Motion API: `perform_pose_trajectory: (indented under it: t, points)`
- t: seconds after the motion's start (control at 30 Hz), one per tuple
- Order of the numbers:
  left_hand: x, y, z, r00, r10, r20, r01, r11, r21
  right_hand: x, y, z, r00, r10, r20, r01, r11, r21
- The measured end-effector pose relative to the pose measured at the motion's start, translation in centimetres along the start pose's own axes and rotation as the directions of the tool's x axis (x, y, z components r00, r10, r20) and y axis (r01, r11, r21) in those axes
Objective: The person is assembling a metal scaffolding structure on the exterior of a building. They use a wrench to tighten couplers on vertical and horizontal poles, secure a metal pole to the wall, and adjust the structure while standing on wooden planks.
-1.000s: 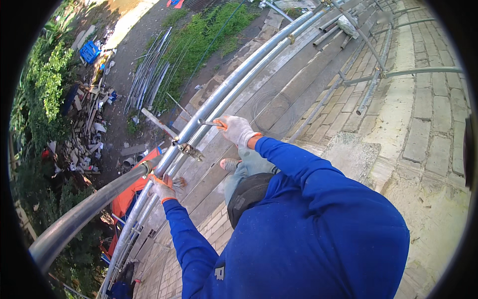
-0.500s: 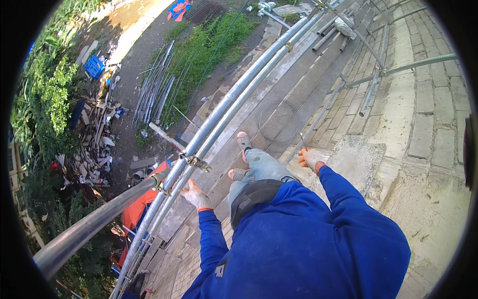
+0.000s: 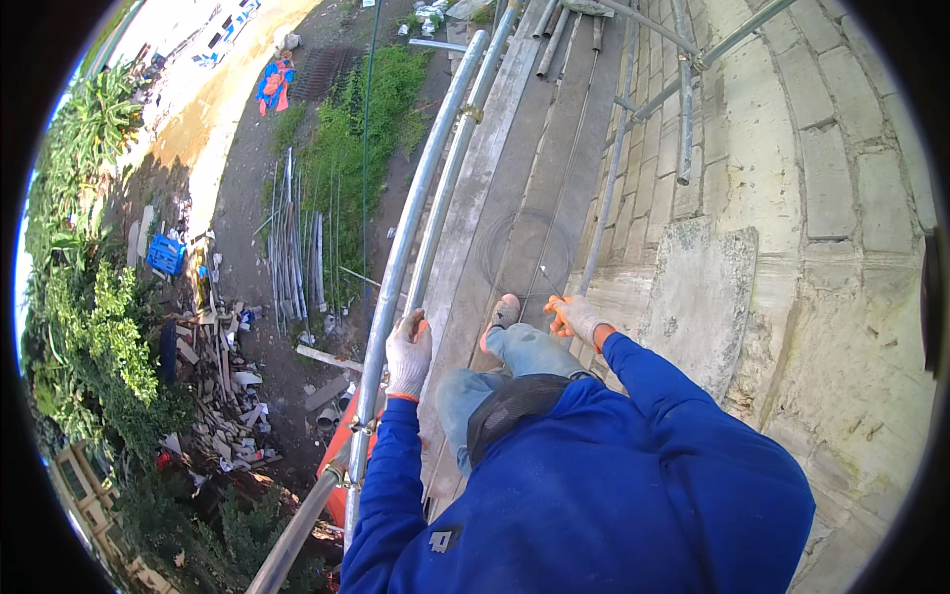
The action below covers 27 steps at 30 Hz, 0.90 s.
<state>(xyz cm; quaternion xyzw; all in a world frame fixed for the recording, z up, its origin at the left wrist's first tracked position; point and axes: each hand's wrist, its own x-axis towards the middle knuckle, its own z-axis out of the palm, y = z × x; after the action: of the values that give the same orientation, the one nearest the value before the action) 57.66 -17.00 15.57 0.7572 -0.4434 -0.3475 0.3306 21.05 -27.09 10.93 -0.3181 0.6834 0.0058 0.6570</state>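
Observation:
My left hand, in a white knit glove with orange fingers, is closed on the inner of two parallel scaffold tubes at my left. My right hand, gloved alike, holds a thin metal rod in front of my knees. The rod points forward and to the left with a bright tip; its lower end is hidden in the fingers, so its exact kind does not show. Beyond it a loose coil of thin wire lies on the plank walkway.
A brick wall rises at my right, a rough grey slab against it. Scaffold tubes cross ahead by the wall. Short pipes lie at the walkway's far end. Past the left rail, far below, are rubble and metal bars.
My left hand has moved forward and up onto the rail, closing on it. The right hand, still holding the rod, has come inward. My view has turned toward the right, along the walkway.

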Motion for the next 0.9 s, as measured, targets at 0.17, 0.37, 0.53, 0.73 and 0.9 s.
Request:
perform_pose_trajectory:
  t: [0.17,0.37,0.53,0.73,0.9]
  points:
    - [14.3,1.1,8.7,0.998,-0.058,0.005,0.058,0.989,-0.135,1.1,-0.2,-3.1,0.999,0.037,-0.005,-0.036,0.995,0.093]
    - [32.9,6.9,17.5,0.984,-0.170,0.060,0.165,0.984,0.069,1.1,3.3,-5.0,0.980,0.198,-0.032,-0.170,0.904,0.393]
    - [44.9,8.8,23.5,0.982,-0.176,0.062,0.177,0.984,-0.009,2.5,5.7,-5.5,0.942,0.329,-0.059,-0.259,0.829,0.495]
    - [52.8,9.2,27.3,0.956,-0.241,0.168,0.270,0.946,-0.180,7.2,3.1,-5.6,0.937,0.349,-0.013,-0.249,0.693,0.676]
    - [52.7,10.3,27.6,0.945,-0.318,0.076,0.321,0.946,-0.041,14.7,-7.8,-3.8,0.980,0.197,-0.006,-0.166,0.844,0.509]
